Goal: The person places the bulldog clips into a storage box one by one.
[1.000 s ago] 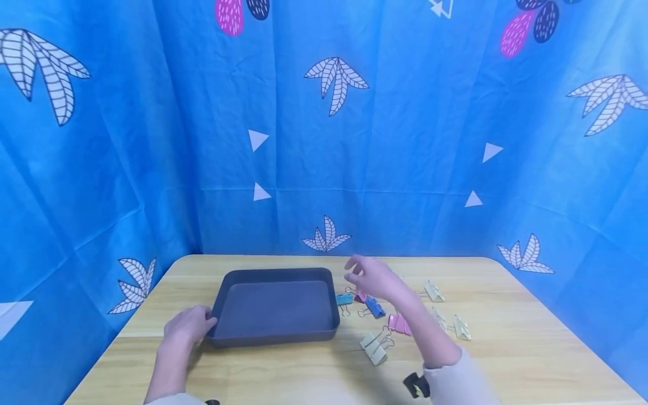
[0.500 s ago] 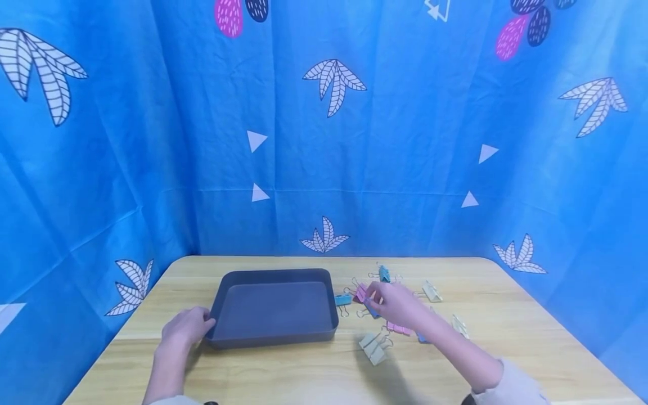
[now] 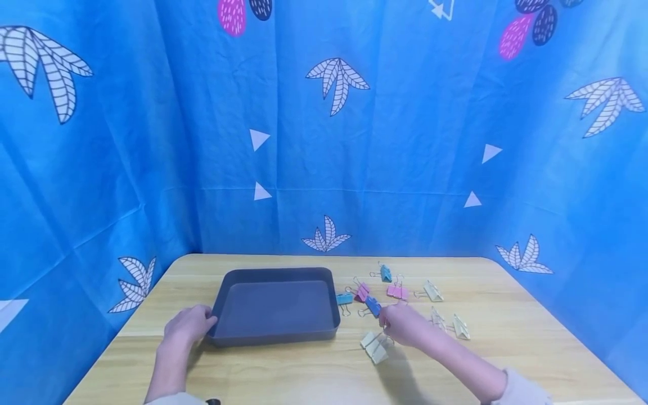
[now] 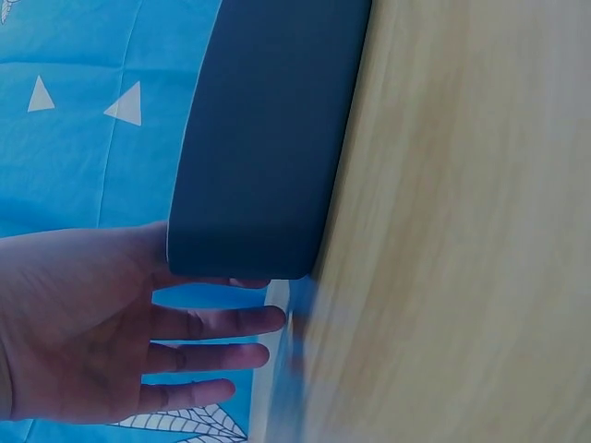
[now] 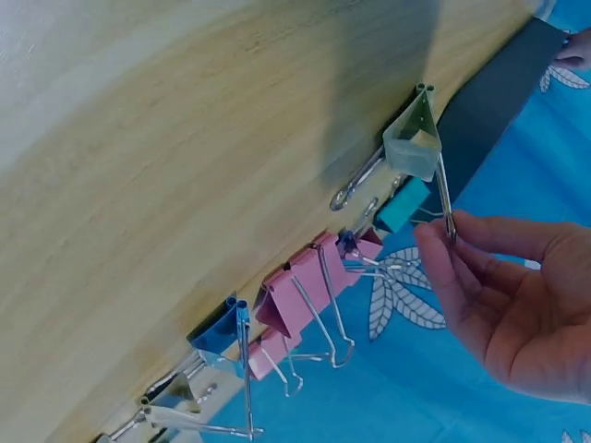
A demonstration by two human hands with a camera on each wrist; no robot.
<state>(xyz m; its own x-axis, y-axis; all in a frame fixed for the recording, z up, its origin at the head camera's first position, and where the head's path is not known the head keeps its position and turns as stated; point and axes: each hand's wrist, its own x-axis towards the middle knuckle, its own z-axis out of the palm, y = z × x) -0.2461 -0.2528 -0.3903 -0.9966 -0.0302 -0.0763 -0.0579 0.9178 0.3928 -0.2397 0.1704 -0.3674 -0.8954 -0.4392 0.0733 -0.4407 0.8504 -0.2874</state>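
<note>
A dark grey rectangular tray (image 3: 273,340) stands on the wooden table, with nothing inside. My left hand (image 3: 187,324) holds its left side, thumb at the rim; in the left wrist view the index finger lies along the tray's corner and the other three fingers stretch out straight. To the right of the tray lies a pale green binder clip (image 3: 373,349). My right hand (image 5: 526,286) pinches one wire handle of that clip between thumb and index finger. Close by is a blue binder clip (image 3: 373,306), just behind the right hand's fingers.
Other binder clips are spread right of the tray: a teal one (image 3: 345,298) beside its wall, pink ones (image 3: 397,292), another teal one (image 3: 386,273) at the back and several pale ones (image 3: 460,327) farther right. A blue patterned curtain (image 3: 324,169) hangs behind the table.
My right hand has come from beside the tray's far right corner, past the blue clip, nearer to me, and now pinches the pale green binder clip's handle. The left hand and tray stay put.
</note>
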